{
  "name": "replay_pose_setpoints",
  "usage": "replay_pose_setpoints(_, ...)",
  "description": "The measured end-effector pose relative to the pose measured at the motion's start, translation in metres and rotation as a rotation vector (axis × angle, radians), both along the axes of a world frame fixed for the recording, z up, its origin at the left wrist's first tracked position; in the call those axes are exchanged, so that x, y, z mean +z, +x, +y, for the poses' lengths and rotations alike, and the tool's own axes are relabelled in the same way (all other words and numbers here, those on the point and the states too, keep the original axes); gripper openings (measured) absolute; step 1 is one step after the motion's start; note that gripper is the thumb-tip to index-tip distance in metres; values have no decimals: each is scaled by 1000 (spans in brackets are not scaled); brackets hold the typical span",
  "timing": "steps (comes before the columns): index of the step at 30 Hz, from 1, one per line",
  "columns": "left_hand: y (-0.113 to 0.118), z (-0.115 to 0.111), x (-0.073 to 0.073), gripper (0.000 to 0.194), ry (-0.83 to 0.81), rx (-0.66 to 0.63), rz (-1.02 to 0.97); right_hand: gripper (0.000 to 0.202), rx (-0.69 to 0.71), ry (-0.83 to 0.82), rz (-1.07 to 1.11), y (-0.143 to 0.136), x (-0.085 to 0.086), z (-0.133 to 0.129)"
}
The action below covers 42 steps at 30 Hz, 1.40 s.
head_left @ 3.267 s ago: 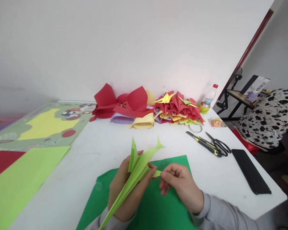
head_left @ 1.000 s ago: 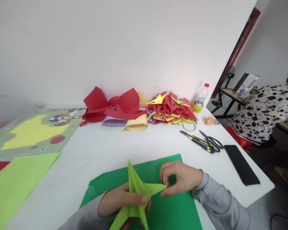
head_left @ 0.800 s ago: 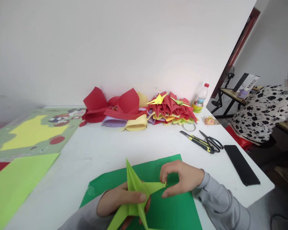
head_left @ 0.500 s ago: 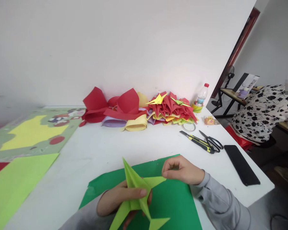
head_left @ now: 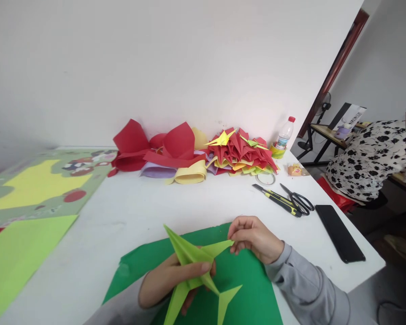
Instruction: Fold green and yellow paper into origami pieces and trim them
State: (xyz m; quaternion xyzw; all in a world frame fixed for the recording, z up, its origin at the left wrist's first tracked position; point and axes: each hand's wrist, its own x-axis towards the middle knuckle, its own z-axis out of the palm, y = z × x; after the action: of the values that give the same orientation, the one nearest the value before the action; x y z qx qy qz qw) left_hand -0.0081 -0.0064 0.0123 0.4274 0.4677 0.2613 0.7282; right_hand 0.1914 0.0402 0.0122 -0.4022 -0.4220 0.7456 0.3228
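Observation:
A light green folded paper star (head_left: 192,256) with long pointed arms is held above a dark green sheet (head_left: 253,289) on the white table. My left hand (head_left: 171,277) grips its middle, thumb on top and fingers underneath. The tip of the star's right arm is pinched between the thumb and fingers of my right hand (head_left: 255,237). One lower arm splits into two points near its end. My left palm hides part of the star's centre.
Red and coloured paper shapes (head_left: 179,144) and a pile of folded paper stars (head_left: 238,151) lie along the wall. A utility knife (head_left: 279,201), scissors (head_left: 299,201), a black phone-like slab (head_left: 340,232), tape roll (head_left: 265,179) and bottle (head_left: 286,133) stand right. A person (head_left: 375,158) sits beyond.
The paper star has turned a little, its upper point shifting left and its forked lower arm now showing both points. My right fingers have moved slightly up at the arm's tip.

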Motion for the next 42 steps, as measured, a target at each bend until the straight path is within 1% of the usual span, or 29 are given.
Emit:
replay_pose_setpoints(2,1,0,4,28,-5,11,-8,14,45,55,-2,3,1,2)
replay_pose_setpoints(4,1,0,6,27,-7,18,-23,18,86,96,-6,5,3,3)
replay_pose_setpoints(8,-1,3,2,30,-8,-7,-59,27,127,231,-71,6,7,3)
replay_pose_setpoints(11,-3,6,-5,38,-13,-40,-77,28,69,320,-124,4,5,2)
replay_pose_setpoints(13,-3,6,-7,42,2,-7,-68,29,1,346,-143,1,1,1)
replay_pose_setpoints(16,-1,4,-7,44,3,24,-40,32,-93,337,-135,-2,-3,1)
replay_pose_setpoints(19,4,2,-2,47,14,31,-36,40,-146,312,-59,-3,-2,0)
replay_pose_setpoints(21,7,2,1,47,62,99,-45,43,-142,336,-32,-3,-1,0)
replay_pose_setpoints(23,9,4,2,47,84,168,-51,41,-115,375,-39,-3,0,-1)
replay_pose_setpoints(26,10,8,0,40,49,270,-53,39,-88,391,-48,-1,-3,1)
replay_pose_setpoints(28,11,10,-1,35,20,340,-60,39,-98,380,-34,0,-5,2)
replay_pose_setpoints(30,11,11,-1,32,5,383,-70,41,-120,379,-31,1,-5,3)
replay_pose_setpoints(33,12,10,1,28,14,395,-79,41,-119,391,-87,0,-3,1)
replay_pose_setpoints(38,13,10,1,29,34,397,-66,44,-44,386,-222,-3,-2,-3)
replay_pose_setpoints(42,12,10,-1,30,59,396,-38,50,-40,335,-180,-4,-6,-3)
